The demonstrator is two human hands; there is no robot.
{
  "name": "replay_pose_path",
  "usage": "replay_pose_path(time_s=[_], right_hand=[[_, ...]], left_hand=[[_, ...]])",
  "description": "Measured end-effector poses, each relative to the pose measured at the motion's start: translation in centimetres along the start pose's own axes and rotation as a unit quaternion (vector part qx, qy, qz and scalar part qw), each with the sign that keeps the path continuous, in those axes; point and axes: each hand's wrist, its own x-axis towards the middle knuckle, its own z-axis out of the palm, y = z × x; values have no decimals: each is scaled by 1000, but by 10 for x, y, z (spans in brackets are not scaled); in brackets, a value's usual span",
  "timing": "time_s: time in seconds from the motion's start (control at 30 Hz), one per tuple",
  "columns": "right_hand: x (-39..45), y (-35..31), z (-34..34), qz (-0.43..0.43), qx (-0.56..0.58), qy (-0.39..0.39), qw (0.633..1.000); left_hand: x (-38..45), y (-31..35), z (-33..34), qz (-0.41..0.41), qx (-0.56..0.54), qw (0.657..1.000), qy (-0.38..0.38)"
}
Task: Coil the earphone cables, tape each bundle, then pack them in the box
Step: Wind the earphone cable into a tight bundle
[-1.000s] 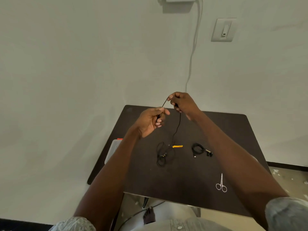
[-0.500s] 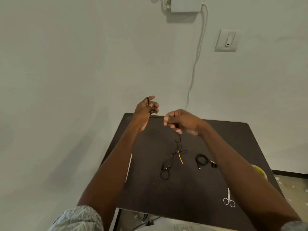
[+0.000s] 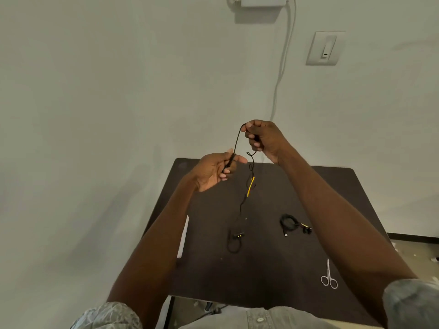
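A black earphone cable runs between my two raised hands above the dark table. My left hand pinches one part of it between thumb and fingers. My right hand, higher and further back, grips another part. From the right hand the cable hangs down with a yellow strip on it, ending in the earbuds and a loop lying on the table. A second, coiled black earphone bundle lies on the table to the right.
Small silver scissors lie near the table's front right. A white flat object shows at the table's left edge behind my left forearm. The wall stands close behind, with a switch plate and a white cord.
My right hand has risen and moved back, above the left. My left hand has dropped lower. The hanging cable lifted, leaving only the earbuds and a loop on the table.
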Motion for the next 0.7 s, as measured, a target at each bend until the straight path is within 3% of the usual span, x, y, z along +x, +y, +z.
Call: replay_pose_path(time_s=[0.1, 0.2, 0.3, 0.4, 0.47, 0.53, 0.6, 0.7], right_hand=[[2, 23, -1, 24, -65, 24, 997], [-11, 51, 4, 68, -142, -29, 987], [-30, 68, 13, 111, -112, -130, 979], [-45, 67, 15, 132, -75, -241, 959], [-53, 59, 14, 138, -76, -285, 945], [-57, 45, 11, 136, -93, -264, 951], [-55, 27, 5, 109, -74, -219, 967], [-44, 0, -2, 41, -25, -180, 983]], left_hand=[[-4, 10, 4, 44, -39, 998, -26], [-3, 24, 7, 130, -175, 976, -8], [4, 34, 6, 229, -271, 928, 111], [13, 29, -6, 260, -288, 878, 280], [14, 22, -20, 236, -205, 875, 370], [12, 13, -28, 192, -47, 891, 408], [8, 6, -27, 148, 88, 906, 386], [5, -5, -20, 93, 187, 928, 308]])
